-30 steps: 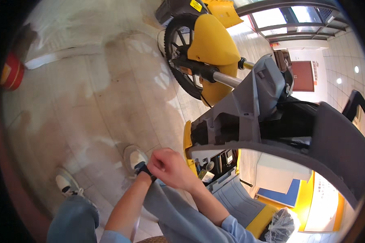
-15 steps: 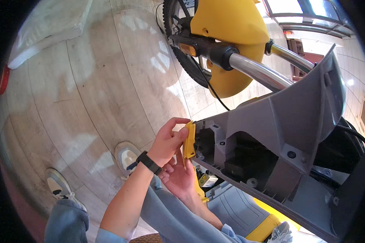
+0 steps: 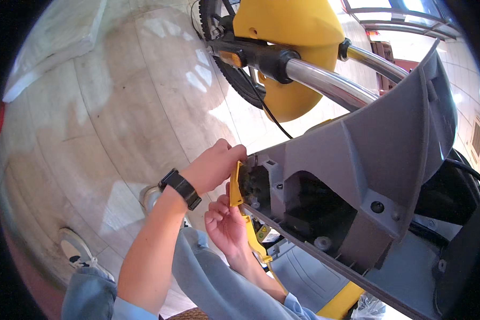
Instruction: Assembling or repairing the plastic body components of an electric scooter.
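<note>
A narrow yellow plastic trim piece [image 3: 236,184] sits against the left end of a large grey plastic panel [image 3: 325,144] of a two-wheeled vehicle. My left hand [image 3: 213,164], with a black watch on its wrist, closes on the piece's upper end, the fingertips tucked against the panel's corner and partly hidden. From below, my right hand [image 3: 226,226] holds the lower end, its index finger reaching behind the piece and the other fingers curled. Another yellow plastic strip [image 3: 256,242] lies just beside my right wrist.
At the upper middle stand a yellow front fender [image 3: 288,32], a black-tyred wheel [image 3: 240,85] and a chrome fork tube [image 3: 328,82]. A black cable [image 3: 272,112] runs down to the panel. A white wrapped block [image 3: 53,48] lies far left. My shoes rest on the plank floor.
The view has shifted slightly, moving the vehicle left and up. My left hand has turned over the piece's upper end, and the piece lies closer along the panel's end. My right hand's fingers curl more.
</note>
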`<state>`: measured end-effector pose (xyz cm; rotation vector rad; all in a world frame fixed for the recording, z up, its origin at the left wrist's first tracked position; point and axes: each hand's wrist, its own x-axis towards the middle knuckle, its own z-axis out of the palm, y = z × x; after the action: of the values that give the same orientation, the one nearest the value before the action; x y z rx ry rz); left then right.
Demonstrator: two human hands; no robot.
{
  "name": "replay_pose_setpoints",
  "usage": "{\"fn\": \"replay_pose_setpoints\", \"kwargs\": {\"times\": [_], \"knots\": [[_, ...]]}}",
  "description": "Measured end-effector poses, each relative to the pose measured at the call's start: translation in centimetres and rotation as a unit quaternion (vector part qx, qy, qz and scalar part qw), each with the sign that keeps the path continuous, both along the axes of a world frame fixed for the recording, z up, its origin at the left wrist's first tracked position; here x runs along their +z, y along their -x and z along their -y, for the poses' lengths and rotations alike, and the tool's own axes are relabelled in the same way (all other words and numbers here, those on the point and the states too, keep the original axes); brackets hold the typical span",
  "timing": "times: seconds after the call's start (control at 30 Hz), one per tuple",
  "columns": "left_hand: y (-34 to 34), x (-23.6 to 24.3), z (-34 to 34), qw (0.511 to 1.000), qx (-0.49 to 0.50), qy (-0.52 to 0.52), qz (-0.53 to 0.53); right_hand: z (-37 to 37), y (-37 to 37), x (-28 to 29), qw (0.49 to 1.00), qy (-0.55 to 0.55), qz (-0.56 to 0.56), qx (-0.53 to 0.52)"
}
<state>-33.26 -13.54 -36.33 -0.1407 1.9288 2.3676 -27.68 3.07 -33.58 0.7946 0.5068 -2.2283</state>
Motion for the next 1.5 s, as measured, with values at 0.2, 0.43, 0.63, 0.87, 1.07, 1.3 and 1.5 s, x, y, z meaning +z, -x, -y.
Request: {"fn": "replay_pose_setpoints", "kwargs": {"times": [0.2, 0.43, 0.63, 0.87, 1.07, 1.3, 1.5], "knots": [[1.3, 1.8, 1.5, 0.985, -0.123, -0.013, 0.119, -0.6, 0.1, -0.7, 0.998, 0.003, 0.017, -0.067], [0.7, 0.2, 0.7, 0.996, -0.04, 0.078, -0.028, 0.2, -0.4, -0.9, 0.999, -0.01, -0.031, -0.03], [-1.9, -5.0, -2.7, 0.844, 0.346, -0.345, 0.223, -1.0, -0.8, -1.0, 0.97, -0.107, -0.102, 0.192], [1.5, -4.8, -4.2, 0.809, 0.45, -0.37, 0.072, -4.1, -2.7, -2.1, 0.874, -0.262, -0.031, 0.408], [5.8, -2.6, -4.6, 0.922, 0.38, -0.041, -0.056, -1.7, -2.5, -1.1, 0.832, -0.315, -0.034, 0.455], [1.5, -4.4, -0.6, 0.876, 0.308, -0.369, 0.049, -3.5, -2.6, -2.5, 0.877, -0.245, -0.056, 0.409], [2.9, -0.9, -3.4, 0.963, 0.231, -0.039, -0.135, -3.4, -2.3, -2.5, 0.852, -0.283, -0.078, 0.433]]}}
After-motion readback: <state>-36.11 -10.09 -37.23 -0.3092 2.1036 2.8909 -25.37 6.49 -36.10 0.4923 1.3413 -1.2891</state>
